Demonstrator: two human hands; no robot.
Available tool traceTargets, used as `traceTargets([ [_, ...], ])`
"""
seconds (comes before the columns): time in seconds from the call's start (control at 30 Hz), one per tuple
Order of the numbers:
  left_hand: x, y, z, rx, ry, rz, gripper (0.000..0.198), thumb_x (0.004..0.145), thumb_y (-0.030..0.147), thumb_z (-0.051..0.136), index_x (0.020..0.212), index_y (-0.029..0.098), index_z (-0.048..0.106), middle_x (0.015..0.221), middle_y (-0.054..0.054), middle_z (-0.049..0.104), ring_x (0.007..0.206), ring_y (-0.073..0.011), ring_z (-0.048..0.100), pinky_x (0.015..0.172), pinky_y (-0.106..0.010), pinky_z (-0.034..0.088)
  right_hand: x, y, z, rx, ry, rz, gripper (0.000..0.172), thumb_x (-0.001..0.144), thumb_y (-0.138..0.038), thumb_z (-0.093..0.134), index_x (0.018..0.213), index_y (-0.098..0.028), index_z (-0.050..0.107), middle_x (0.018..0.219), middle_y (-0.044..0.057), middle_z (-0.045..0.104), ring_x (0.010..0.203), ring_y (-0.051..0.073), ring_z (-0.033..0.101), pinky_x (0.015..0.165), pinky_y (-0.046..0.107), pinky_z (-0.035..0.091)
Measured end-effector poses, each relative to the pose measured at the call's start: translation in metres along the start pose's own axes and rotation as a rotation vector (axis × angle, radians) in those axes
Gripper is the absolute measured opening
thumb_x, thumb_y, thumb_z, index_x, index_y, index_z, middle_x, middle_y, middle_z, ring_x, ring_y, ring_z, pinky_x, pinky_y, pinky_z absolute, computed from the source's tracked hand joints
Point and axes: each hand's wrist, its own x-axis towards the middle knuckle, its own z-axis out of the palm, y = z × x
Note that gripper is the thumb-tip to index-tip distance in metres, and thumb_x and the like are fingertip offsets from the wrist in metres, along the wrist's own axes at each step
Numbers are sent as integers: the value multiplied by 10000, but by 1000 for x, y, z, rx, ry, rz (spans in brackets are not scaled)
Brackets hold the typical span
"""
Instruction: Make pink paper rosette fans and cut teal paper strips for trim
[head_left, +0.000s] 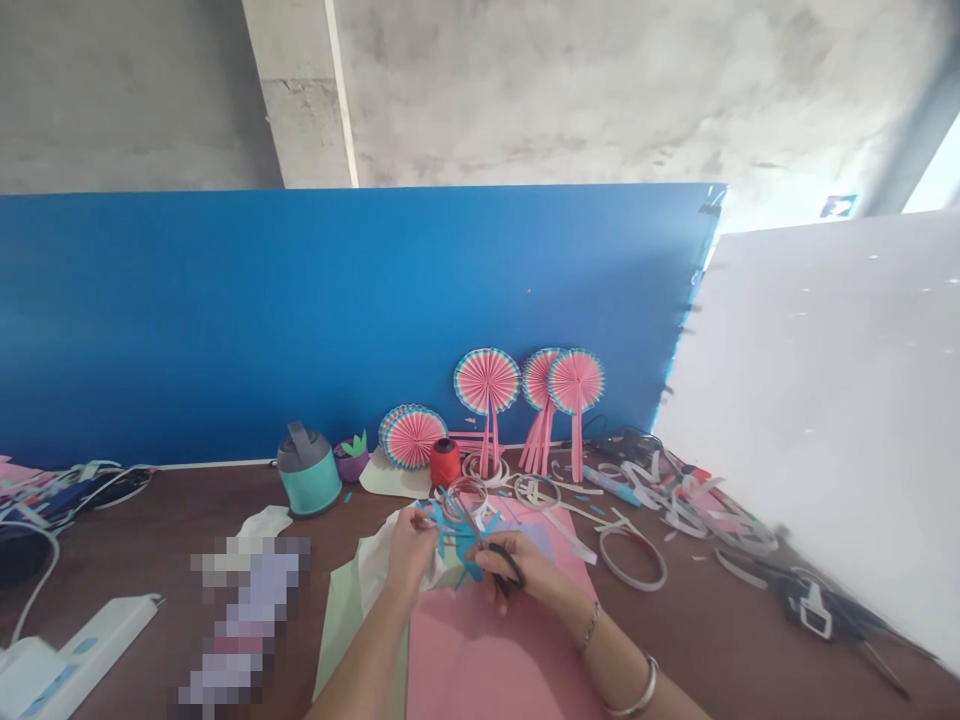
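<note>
My right hand is closed around the black-handled scissors, whose blades point up and left toward my other hand. My left hand is pinched at the fingertips on a small strip of blue paper, partly hidden by the fingers. Several blue paper scraps lie between and beneath both hands. Under them is a pink paper sheet, with a pale green sheet to its left. A crumpled white sheet lies beside my left wrist.
Pink pleated paper fans lean against the blue partition. A red thread spool, a teal container and a purple pot stand behind. Tape rolls and a glue gun lie right; a power strip lies left.
</note>
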Motion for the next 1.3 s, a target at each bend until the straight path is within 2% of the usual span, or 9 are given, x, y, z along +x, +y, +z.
traceTargets([
  [0.1,-5,9,3,4,67,80,194,608,290,722,750,224,607,709,23,597,660,-160,535,615,-255,355,0,0,0,3,-1,7,381,737,-562,626,840,-195,638,536,-22,608,393,120,502,432,231,335],
  [0.27,-19,25,11,-22,-115,91,344,629,495,743,718,178,646,604,32,535,518,-109,418,507,-244,310,-2,2,-1,38,-28,16,360,752,-536,632,868,-196,663,550,-22,612,400,110,500,432,220,330],
  [0.37,-22,27,14,-58,-146,95,390,582,502,784,700,188,584,628,45,504,535,-95,414,484,-225,305,-2,3,-3,65,-61,19,382,741,-547,639,884,-194,670,553,-22,612,413,115,506,448,227,367],
  [0.47,-21,26,14,-111,-117,90,462,545,465,821,830,199,573,761,16,546,651,-122,505,515,-218,349,-4,3,-4,71,-87,26,433,722,-584,645,904,-192,679,574,-16,619,440,121,523,456,228,379],
  [0.57,-20,25,11,-183,-223,38,501,558,445,823,926,186,603,834,-15,583,692,-132,529,544,-228,367,-5,2,-5,84,-116,31,477,712,-611,641,937,-193,687,607,-4,637,460,125,544,461,226,381],
  [0.67,-20,25,10,-210,-368,10,381,588,460,805,742,165,618,696,9,558,589,-105,464,544,-237,348,-7,2,-7,97,-158,25,496,719,-622,634,953,-188,688,634,7,649,475,126,559,463,221,382],
  [0.8,-22,26,9,-226,-406,20,379,583,462,812,581,167,574,579,33,502,540,-92,406,556,-243,338,-7,4,-8,111,-181,36,491,734,-621,631,941,-180,682,637,8,644,460,111,545,432,203,341],
  [1.03,-24,29,8,-237,-442,41,347,611,442,803,570,172,589,568,18,513,568,-118,432,601,-261,355,-4,9,-9,167,-175,18,508,724,-615,630,896,-140,692,536,-11,600,351,79,465,362,192,287],
  [1.3,-26,28,9,-252,-473,63,365,638,477,787,617,165,600,623,-2,551,616,-133,481,641,-266,385,-2,11,-11,217,-184,-29,452,778,-554,614,909,-129,698,526,-8,609,341,71,463,341,178,269],
])
